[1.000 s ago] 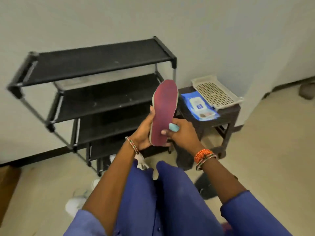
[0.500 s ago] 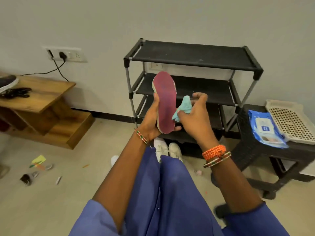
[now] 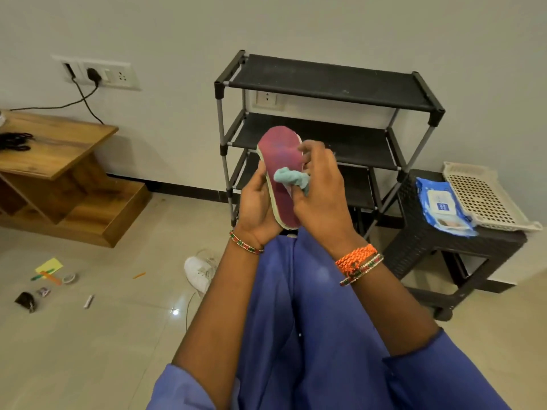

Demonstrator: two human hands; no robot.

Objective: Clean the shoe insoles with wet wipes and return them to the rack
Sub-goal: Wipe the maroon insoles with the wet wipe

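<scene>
Hands wipe insole; wipes pack label seemingly unreadable.

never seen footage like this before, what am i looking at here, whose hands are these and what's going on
This is one picture from a camera worn on a person's head, looking down at their own hands; there is no machine. The left hand holds a maroon insole upright. The right hand presses a bunched light-blue wet wipe against it. Behind stands a black shoe rack with bare shelves. To the right, a dark stool carries a blue wipes pack and a cream perforated tray. A white shoe lies on the floor.
</scene>
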